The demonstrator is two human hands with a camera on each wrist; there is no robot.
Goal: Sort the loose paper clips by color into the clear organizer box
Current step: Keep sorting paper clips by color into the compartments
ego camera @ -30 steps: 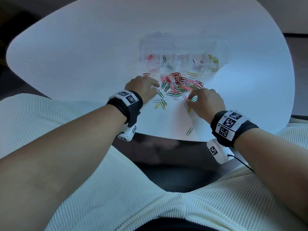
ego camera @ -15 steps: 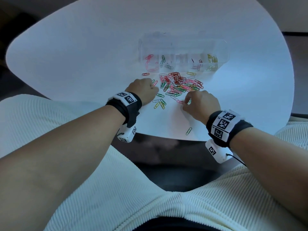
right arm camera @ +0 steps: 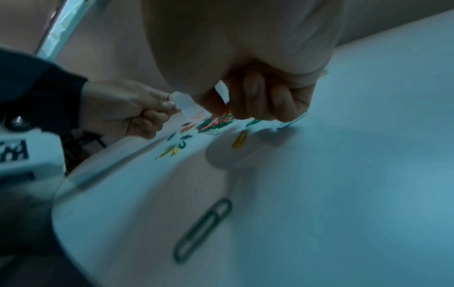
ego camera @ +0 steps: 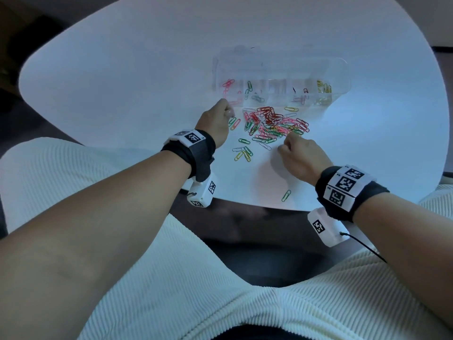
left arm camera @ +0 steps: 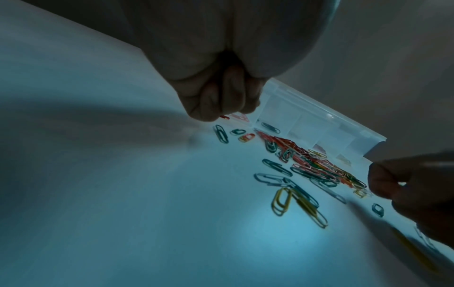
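A clear organizer box (ego camera: pixel 282 69) lies open at the far middle of the white table (ego camera: pixel 122 82), with a few pink, green and yellow clips in its compartments. The pile of mixed paper clips (ego camera: pixel 274 121) lies just in front of it. My left hand (ego camera: pixel 229 111) sits at the box's left end with fingers curled, and the fingertips (left arm camera: pixel 216 114) come down on a red clip (left arm camera: pixel 224 117). At the pile's near edge my right hand (ego camera: pixel 284 143) is curled too, and a pale clip (right arm camera: pixel 292 121) slants out from under its fingers (right arm camera: pixel 277 103).
Loose green, white and yellow clips (ego camera: pixel 242 153) lie between my hands. One green clip (ego camera: pixel 286 195) lies alone near the table's front edge, behind my right hand. My lap in white ribbed cloth is just below that edge.
My left hand has moved forward to the box's left end and now covers the lone red clip. My right hand has stayed at the pile's near edge, shifting only slightly.
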